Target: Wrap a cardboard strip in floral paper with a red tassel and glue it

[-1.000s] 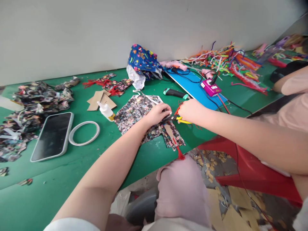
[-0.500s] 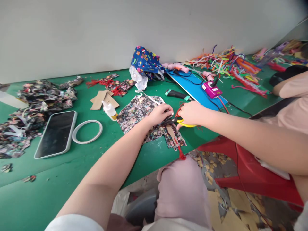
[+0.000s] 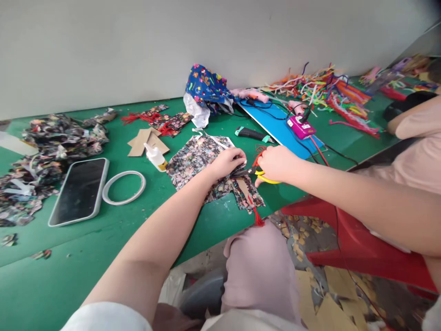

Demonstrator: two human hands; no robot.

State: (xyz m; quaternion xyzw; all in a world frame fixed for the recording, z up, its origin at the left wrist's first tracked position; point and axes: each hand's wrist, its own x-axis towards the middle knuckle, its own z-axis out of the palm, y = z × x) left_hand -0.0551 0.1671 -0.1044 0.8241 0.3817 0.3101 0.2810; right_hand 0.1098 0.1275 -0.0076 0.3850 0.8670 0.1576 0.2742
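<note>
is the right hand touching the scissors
Touching: the head view shows the right hand closed around the handles of the scissors, with the yellow loop pressed along its underside.

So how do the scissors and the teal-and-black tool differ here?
The scissors are held in the right hand, while the teal-and-black tool lies unheld on the green table. The scissors have red and yellow handles; the tool's grip is black with teal ends. Both have two-coloured handles.
</note>
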